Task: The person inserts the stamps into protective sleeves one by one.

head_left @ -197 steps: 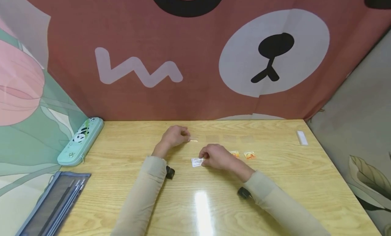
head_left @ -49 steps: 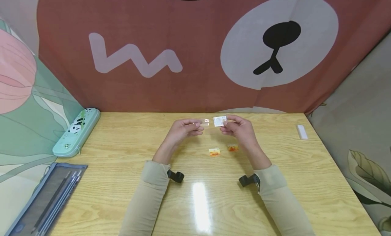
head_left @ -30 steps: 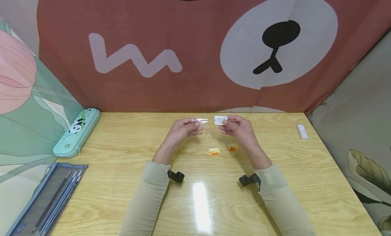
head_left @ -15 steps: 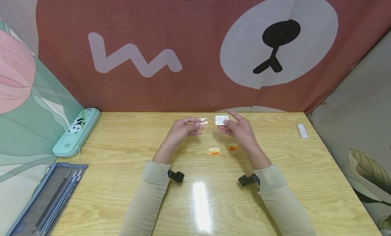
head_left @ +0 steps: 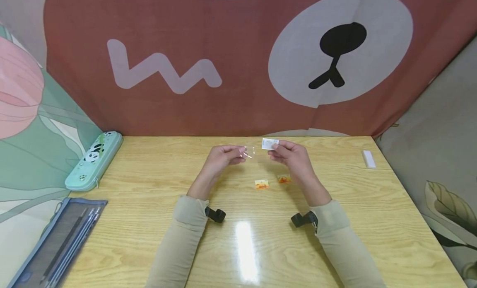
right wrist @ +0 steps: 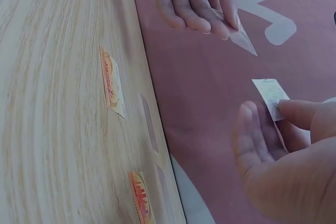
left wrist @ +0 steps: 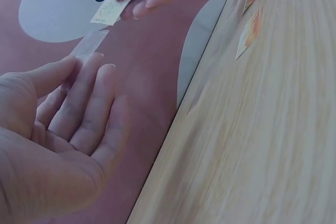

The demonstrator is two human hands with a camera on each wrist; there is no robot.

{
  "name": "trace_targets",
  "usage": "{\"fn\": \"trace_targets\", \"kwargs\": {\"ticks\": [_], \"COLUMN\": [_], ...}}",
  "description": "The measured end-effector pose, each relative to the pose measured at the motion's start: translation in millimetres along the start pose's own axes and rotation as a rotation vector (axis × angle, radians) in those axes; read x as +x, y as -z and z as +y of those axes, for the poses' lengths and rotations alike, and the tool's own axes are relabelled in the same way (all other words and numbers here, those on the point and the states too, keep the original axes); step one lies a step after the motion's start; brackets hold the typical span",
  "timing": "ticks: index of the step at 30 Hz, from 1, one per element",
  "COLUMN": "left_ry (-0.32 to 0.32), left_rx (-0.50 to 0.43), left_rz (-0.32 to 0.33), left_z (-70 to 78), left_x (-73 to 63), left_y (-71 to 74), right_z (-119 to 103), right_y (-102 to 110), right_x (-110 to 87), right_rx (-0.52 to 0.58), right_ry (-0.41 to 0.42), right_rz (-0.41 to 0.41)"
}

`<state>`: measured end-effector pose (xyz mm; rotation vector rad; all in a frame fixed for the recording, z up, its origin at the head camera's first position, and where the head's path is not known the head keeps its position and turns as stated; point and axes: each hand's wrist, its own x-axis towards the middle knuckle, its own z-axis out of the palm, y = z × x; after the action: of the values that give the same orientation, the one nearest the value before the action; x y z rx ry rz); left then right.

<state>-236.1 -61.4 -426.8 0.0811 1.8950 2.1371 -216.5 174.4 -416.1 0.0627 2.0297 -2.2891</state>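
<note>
My left hand (head_left: 223, 156) pinches a small clear plastic sleeve (head_left: 250, 152) between thumb and fingers, raised above the table. Opposite it, my right hand (head_left: 295, 158) pinches a pale postage stamp (head_left: 268, 144) by its right end; perforated edges show on the stamp (right wrist: 268, 92) in the right wrist view. A narrow gap separates the stamp from the sleeve (left wrist: 92, 44) in the left wrist view. Below, an orange-and-yellow stamp (head_left: 261, 184) lies on the table, and a second orange stamp (head_left: 284, 178) lies close to my right forearm.
More clear sleeves (right wrist: 150, 124) lie flat near the table's back edge. A panda pencil case (head_left: 95, 161) and a mesh pouch (head_left: 71, 242) with pencils are at the left. A white block (head_left: 369, 159) sits at the far right. Printed cloth (head_left: 186, 114) hangs behind the table.
Since the oldest frame, both hands have risen from the table, bringing up the sleeve and the pale stamp. In the last second, sleeve and stamp have tilted slightly; my right index finger lifted, then came back.
</note>
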Motion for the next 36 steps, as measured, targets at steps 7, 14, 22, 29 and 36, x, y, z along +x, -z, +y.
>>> {"fn": "trace_targets", "kwargs": {"ticks": [7,14,22,29,36], "left_ry": [0.003,0.012,0.023,0.004,-0.031], "left_rx": [-0.036,-0.037,-0.046,-0.05,-0.088], "left_rz": [0.05,0.051,0.05,0.057,0.085], "left_z": [0.7,-0.4,-1.7,-1.9,-2.2], "left_x": [-1.2,1.0,0.7,-0.1,0.4], "left_y": [0.2,-1.1,-2.3,-3.5,-5.1], "right_z": [0.6,-0.2,-1.9,-0.2,2.6], "right_y": [0.8,-3.2,-11.2,-14.4,-13.6], "right_x": [1.8,1.2,-3.0,-4.8,-4.6], "right_rx": [0.024,0.026,0.015,-0.013,-0.054], "right_ry": [-0.03,-0.027,-0.007,0.006,0.011], "right_rz": [-0.001,-0.039,-0.069,-0.102,-0.114]}}
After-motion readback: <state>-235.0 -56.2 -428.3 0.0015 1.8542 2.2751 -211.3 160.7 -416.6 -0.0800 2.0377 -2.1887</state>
